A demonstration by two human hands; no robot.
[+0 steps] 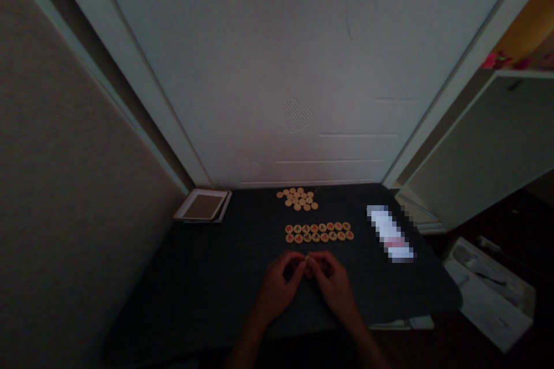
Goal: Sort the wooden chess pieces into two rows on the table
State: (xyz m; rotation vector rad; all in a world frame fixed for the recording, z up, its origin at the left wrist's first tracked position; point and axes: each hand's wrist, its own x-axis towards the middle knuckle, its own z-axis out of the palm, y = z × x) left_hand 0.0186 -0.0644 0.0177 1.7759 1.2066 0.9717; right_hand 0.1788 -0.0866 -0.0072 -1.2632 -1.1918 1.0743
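Note:
On a dark table (216,277), my left hand (279,283) and my right hand (331,281) meet near the middle, fingertips pinched together around a small pale round piece (307,260). Just beyond them lie two neat rows of round wooden game pieces (319,232) with red marks facing up. Farther back sits a loose cluster of plain tan pieces (298,198) near the wall. The light is dim and which hand bears the piece is hard to tell.
A shallow white box lid with a brown inside (202,206) rests at the table's back left corner. A blurred white oblong thing (390,233) lies at the right. White wall behind; a white cabinet (476,155) and a box (489,294) on the floor stand right.

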